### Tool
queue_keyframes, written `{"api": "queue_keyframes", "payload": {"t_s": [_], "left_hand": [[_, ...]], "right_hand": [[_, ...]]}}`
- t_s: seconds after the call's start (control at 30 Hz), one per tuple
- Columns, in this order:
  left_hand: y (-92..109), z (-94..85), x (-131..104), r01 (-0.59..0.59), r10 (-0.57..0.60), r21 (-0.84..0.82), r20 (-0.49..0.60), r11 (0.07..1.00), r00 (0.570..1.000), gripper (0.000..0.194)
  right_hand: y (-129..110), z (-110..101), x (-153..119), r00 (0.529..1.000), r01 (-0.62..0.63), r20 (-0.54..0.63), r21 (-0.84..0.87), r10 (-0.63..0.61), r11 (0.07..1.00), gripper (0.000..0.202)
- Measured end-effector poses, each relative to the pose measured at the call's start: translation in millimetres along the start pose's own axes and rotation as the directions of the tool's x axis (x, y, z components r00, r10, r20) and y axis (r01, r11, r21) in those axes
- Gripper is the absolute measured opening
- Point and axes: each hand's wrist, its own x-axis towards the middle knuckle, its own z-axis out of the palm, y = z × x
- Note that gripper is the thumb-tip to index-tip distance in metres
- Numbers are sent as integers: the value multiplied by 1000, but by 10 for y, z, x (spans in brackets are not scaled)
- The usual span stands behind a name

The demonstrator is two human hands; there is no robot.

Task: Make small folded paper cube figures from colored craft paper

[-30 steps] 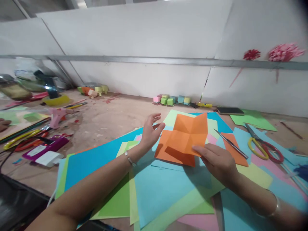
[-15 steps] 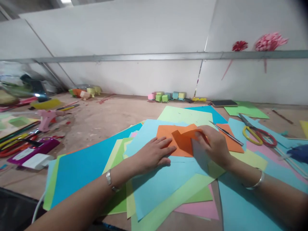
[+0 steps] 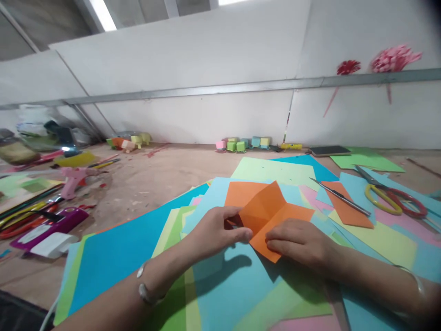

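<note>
A creased piece of orange paper (image 3: pixel 263 209) is raised between my two hands, its fold running down the middle. My left hand (image 3: pixel 220 230) pinches its left edge between thumb and fingers. My right hand (image 3: pixel 303 239) grips the lower right part, fingers over the paper and the thumb hidden. Behind the raised piece another orange paper (image 3: pixel 236 193) lies flat on light blue sheets (image 3: pixel 234 289). To the right, a silver pen-like tool (image 3: pixel 341 196) rests across an orange strip (image 3: pixel 347 214).
Scissors (image 3: pixel 396 197) with yellow and red handles lie at the right. Small paper cubes (image 3: pixel 241 145) line the wall. A pink glue gun (image 3: pixel 73 181) and a purple device (image 3: pixel 65 223) are at the left. Blue sheets (image 3: pixel 124 248) spread across the front left.
The orange paper has been lifted and opened along its fold. My left hand has gone from lying flat to pinching its edge; my right hand has moved lower. The view has shifted slightly.
</note>
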Motion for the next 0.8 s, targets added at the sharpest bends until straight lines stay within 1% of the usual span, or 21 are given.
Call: {"api": "queue_keyframes", "payload": {"t_s": [0.03, 0.07, 0.1, 0.13, 0.17, 0.23, 0.3, 0.33, 0.4, 0.43, 0.47, 0.53, 0.57, 0.63, 0.7, 0.8], "left_hand": [[-4, 17, -4, 44, -41, 43, -73, 998, 997, 29], [-13, 33, -3, 74, -57, 104, -154, 992, 986, 33], [-27, 46, 3, 90, -50, 173, -220, 981, 974, 39], [-45, 56, 9, 95, -30, 243, -259, 965, 965, 46], [-66, 64, 14, 99, -11, 313, -268, 944, 963, 50], [-117, 79, 13, 84, 31, 451, -243, 889, 970, 54], [-162, 104, -10, 31, 132, 579, -237, 815, 962, 53], [-175, 123, -29, -2, 213, 637, -254, 771, 943, 53], [-176, 171, -72, -78, 401, 732, -277, 677, 873, 52], [-165, 199, -96, -128, 476, 762, -256, 635, 841, 49], [-150, 228, -119, -193, 527, 774, -205, 603, 825, 44], [-122, 287, -161, -334, 560, 745, -65, 578, 826, 25], [-116, 315, -180, -377, 558, 725, -12, 576, 830, 17], [-123, 363, -208, -401, 561, 732, 31, 550, 827, 14], [-144, 391, -223, -390, 586, 781, 38, 487, 809, 17], [-165, 401, -227, -406, 628, 824, 80, 395, 774, 24]], "right_hand": [[-1, 4, -10, 1000, -5, 4, 23, 5, 1000, 18], [-4, 11, -19, 1000, -15, 15, 48, 14, 999, 18], [-8, 20, -27, 999, -30, 34, 79, 28, 996, 17], [-12, 30, -34, 997, -56, 53, 118, 50, 991, 17], [-14, 40, -41, 994, -96, 65, 156, 87, 983, 16], [-10, 57, -53, 978, -206, 73, 221, 194, 953, 16], [6, 64, -65, 948, -318, 98, 268, 303, 910, 20], [16, 65, -71, 931, -364, 121, 280, 343, 889, 22], [37, 62, -80, 907, -421, 166, 291, 388, 859, 24], [43, 59, -83, 897, -440, 178, 286, 404, 851, 25], [47, 58, -86, 891, -452, 179, 279, 416, 847, 25], [45, 58, -90, 891, -454, 168, 272, 423, 848, 26], [42, 61, -92, 895, -445, 151, 272, 419, 853, 28], [38, 68, -95, 906, -424, 118, 265, 407, 866, 33], [41, 70, -95, 915, -403, 106, 247, 389, 881, 35], [54, 45, -77, 935, -352, 149, 256, 323, 900, 37]]}}
